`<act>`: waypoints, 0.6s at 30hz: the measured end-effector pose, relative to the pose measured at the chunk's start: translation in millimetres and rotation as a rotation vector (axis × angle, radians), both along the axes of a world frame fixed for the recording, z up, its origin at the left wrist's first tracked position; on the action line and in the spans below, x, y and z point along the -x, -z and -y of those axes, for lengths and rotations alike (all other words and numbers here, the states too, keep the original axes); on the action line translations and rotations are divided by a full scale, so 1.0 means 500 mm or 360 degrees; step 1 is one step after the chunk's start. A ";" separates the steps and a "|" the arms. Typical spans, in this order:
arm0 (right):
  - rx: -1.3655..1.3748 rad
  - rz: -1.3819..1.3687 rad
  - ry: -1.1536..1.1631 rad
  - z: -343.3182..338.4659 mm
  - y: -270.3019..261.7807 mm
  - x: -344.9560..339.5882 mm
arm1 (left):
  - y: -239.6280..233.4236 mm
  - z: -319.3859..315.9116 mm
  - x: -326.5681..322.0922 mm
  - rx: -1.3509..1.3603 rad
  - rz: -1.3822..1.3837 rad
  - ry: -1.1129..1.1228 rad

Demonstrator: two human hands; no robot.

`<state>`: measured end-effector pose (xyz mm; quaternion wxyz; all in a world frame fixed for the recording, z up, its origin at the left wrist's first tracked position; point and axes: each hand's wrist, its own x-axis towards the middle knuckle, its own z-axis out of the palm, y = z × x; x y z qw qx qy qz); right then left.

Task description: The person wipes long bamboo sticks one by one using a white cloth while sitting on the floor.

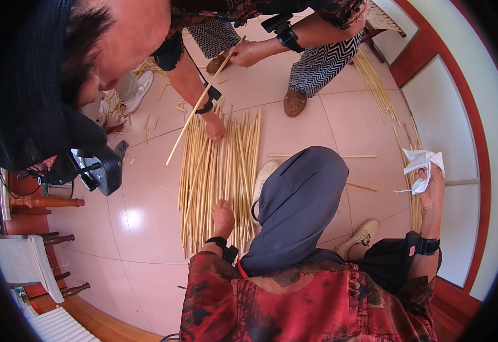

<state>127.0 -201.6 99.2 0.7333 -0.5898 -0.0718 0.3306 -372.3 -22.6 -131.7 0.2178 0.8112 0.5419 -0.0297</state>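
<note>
A broad layer of thin pale sticks (197, 192), perhaps reed or bamboo, lies lengthwise on the tiled floor before me. My left hand (223, 217) rests on the near part of these sticks with its fingers curled; whether a stick is inside them is hidden. Out to the right, my right hand (432, 188) grips a crumpled white cloth (422, 164) with a thin strip hanging from it. Across from me, a co-worker's hand (216, 128) touches the far part of the layer. That person's other hand (249, 53) holds up one long stick (202, 96) at a slant.
My bent knee (304, 192) is right of the sticks. A loose stick (360, 156) lies beyond it. More long sticks (373, 81) line the wall at right. Short cut pieces (118, 104) are scattered at upper left, near another person's shoe (140, 89). A chair (31, 260) is at left.
</note>
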 end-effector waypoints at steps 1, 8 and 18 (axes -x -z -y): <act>-0.0002 -0.0001 -0.0005 -0.003 -0.002 0.002 | 0.002 0.007 -0.007 -0.0002 -0.0001 -0.0005; 0.0050 -0.0010 0.0065 -0.007 -0.016 0.017 | 0.009 0.006 -0.052 0.0230 -0.0147 -0.0064; 0.0010 -0.0005 -0.0005 -0.010 -0.009 0.007 | 0.171 0.008 0.041 -0.0032 -0.0255 0.0311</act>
